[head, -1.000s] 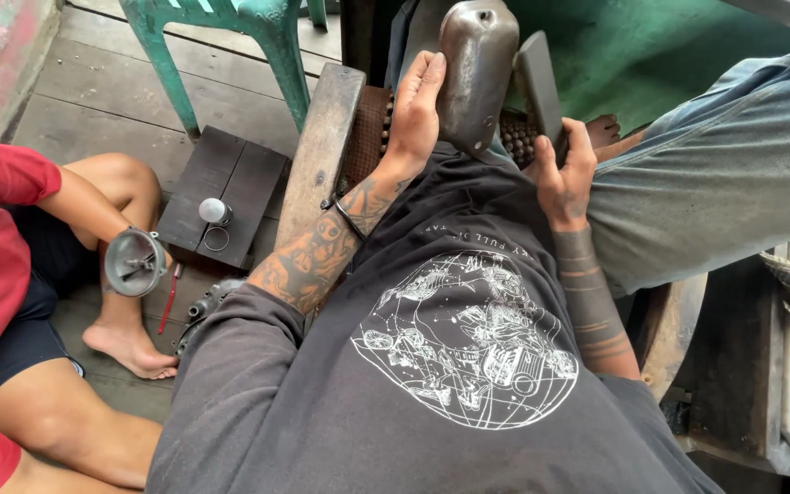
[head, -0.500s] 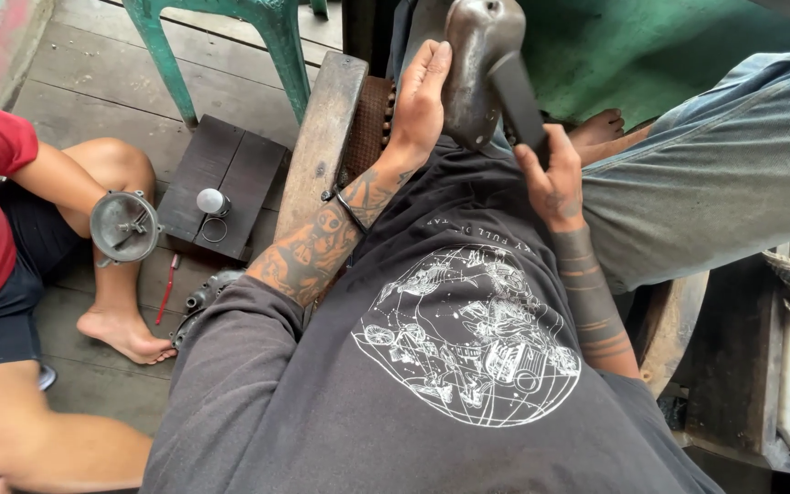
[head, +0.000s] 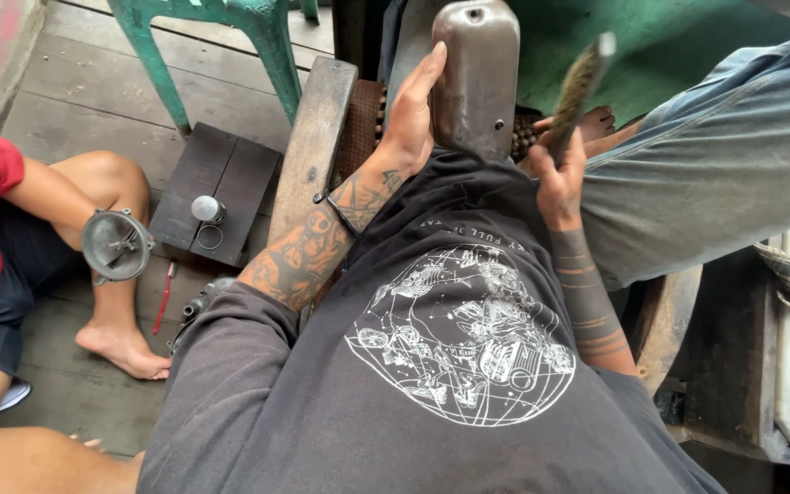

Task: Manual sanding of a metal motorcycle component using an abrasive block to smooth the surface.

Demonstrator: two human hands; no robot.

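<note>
A grey metal tank-shaped shell (head: 475, 78) stands upright in front of me, between my knees. My left hand (head: 411, 114) lies flat against its left side, fingers straight, steadying it. My right hand (head: 560, 178) grips the handle of a flat wire brush (head: 580, 84), which is raised and tilted to the right of the shell, apart from it. I wear a dark grey shirt with a white round print (head: 459, 338) and blue jeans (head: 715, 165).
A wooden plank (head: 308, 146) runs along my left arm. A person in a red shirt sits on the floor at left, holding a round metal part (head: 116, 245). A dark wooden block (head: 217, 187) carries a small knob. Green chair legs (head: 267, 41) stand behind.
My right hand has lifted the brush off the shell and swung it up to the right. The seated person's round part has shifted right and lower in view.
</note>
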